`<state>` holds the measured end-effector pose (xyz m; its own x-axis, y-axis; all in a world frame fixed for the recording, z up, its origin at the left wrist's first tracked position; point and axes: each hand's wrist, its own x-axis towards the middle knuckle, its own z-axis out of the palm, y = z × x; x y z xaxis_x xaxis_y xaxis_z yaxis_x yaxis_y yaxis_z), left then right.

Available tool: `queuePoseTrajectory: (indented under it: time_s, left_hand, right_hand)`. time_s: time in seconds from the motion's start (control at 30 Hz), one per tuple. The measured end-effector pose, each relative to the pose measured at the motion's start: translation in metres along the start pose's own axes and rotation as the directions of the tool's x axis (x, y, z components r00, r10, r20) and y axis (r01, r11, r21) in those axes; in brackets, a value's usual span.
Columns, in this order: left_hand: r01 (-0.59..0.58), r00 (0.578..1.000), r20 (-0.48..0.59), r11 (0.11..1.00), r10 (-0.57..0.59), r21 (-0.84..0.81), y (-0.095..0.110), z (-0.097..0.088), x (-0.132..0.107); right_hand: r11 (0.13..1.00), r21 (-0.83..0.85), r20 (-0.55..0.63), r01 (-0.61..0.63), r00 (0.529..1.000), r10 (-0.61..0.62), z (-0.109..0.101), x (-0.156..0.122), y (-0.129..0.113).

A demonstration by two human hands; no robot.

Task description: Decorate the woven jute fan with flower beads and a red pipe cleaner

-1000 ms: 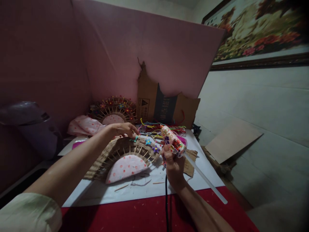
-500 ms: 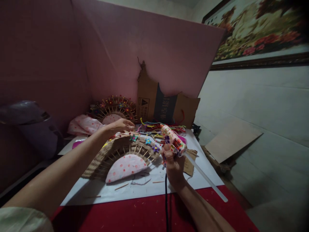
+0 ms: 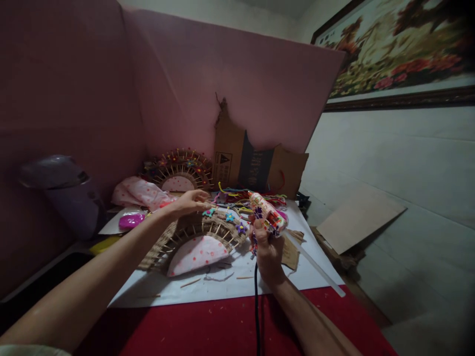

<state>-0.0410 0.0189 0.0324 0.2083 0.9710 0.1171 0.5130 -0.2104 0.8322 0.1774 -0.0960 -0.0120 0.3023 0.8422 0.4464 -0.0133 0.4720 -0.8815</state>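
Note:
My right hand (image 3: 267,249) is wrapped round a hot glue gun (image 3: 265,211) with a flower-patterned cover, its nozzle pointing up and away to the left. A long translucent glue stick (image 3: 315,264) sticks out of its back, and a black cord (image 3: 257,306) hangs below. My left hand (image 3: 193,200) reaches over the top edge of a half-round woven twine piece (image 3: 185,220), fingers stretched out and slightly apart. Short sticks radiate from its dotted cloth half-disc (image 3: 198,254). Blue, teal and purple flowers (image 3: 229,217) sit along its rim. What lies under my left fingertips is hidden.
A similar half-round piece (image 3: 178,168) stands at the back beside torn cardboard (image 3: 260,165). Dotted cloth (image 3: 141,193), a pink packet (image 3: 131,220) and coloured pipe cleaners (image 3: 272,199) lie around. Loose sticks (image 3: 190,283) rest on white paper (image 3: 174,295) over a red table (image 3: 208,326).
My left hand has come down slightly, closer to the woven rim. The view has shifted a little; my right hand still holds the glue gun in nearly the same place.

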Motion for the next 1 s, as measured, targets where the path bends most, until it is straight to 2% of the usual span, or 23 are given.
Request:
queuePoseTrajectory:
  time_s: [0.13,0.23,0.37,0.47,0.53,0.6,0.7,0.73,0.8,0.83,0.87,0.93,1.0]
  left_hand:
    - [-0.033,0.968,-0.249,0.999,0.040,0.031,0.011,-0.002,-0.024]
    - [-0.096,0.932,-0.343,0.992,0.118,0.082,0.018,0.013,-0.058]
    - [-0.325,0.858,-0.276,0.874,0.433,0.361,0.016,0.047,-0.107]
    - [-0.451,0.770,-0.212,0.748,0.602,0.486,0.009,0.065,-0.129]
    - [-0.492,0.723,-0.203,0.698,0.661,0.520,0.004,0.070,-0.134]
    - [-0.512,0.699,-0.204,0.679,0.686,0.527,0.001,0.071,-0.136]
    - [-0.524,0.697,-0.196,0.677,0.689,0.517,-0.001,0.069,-0.135]
    - [-0.526,0.701,-0.193,0.680,0.687,0.510,-0.001,0.068,-0.135]
    - [-0.524,0.709,-0.197,0.692,0.677,0.496,-0.002,0.068,-0.136]
    - [-0.523,0.713,-0.198,0.698,0.673,0.490,-0.002,0.069,-0.137]
    - [-0.521,0.716,-0.197,0.700,0.670,0.488,-0.002,0.069,-0.137]
    - [-0.518,0.719,-0.184,0.693,0.670,0.501,-0.003,0.071,-0.139]
    - [-0.517,0.719,-0.160,0.674,0.677,0.529,-0.004,0.074,-0.139]
  right_hand:
    - [0.996,0.058,0.081,-0.069,0.995,0.064,0.001,0.000,-0.005]
    - [0.996,0.039,0.082,-0.075,0.994,0.071,0.002,0.004,-0.006]
    - [0.995,-0.074,0.064,-0.070,0.995,0.075,-0.004,0.016,-0.012]
    - [0.949,-0.309,0.059,-0.069,0.994,0.092,-0.025,0.020,-0.023]
    - [0.826,-0.562,0.092,0.028,0.995,0.029,-0.047,0.018,-0.031]
    - [0.637,-0.760,0.175,0.129,0.985,0.009,-0.072,0.011,-0.036]
    - [0.516,-0.848,0.194,0.121,0.977,0.089,-0.101,0.001,-0.031]
    - [0.404,-0.908,0.177,0.108,0.974,0.138,-0.107,-0.001,-0.026]
    - [0.188,-0.975,0.161,0.119,0.961,0.226,-0.111,-0.003,-0.016]
    - [0.100,-0.986,0.154,0.132,0.951,0.266,-0.111,-0.003,-0.011]
    - [0.048,-0.988,0.154,0.147,0.941,0.301,-0.109,-0.003,-0.009]
    - [-0.004,-0.983,0.170,0.181,0.931,0.324,-0.101,-0.003,-0.011]
    - [-0.002,-0.965,0.255,0.261,0.944,0.208,-0.092,-0.007,-0.025]
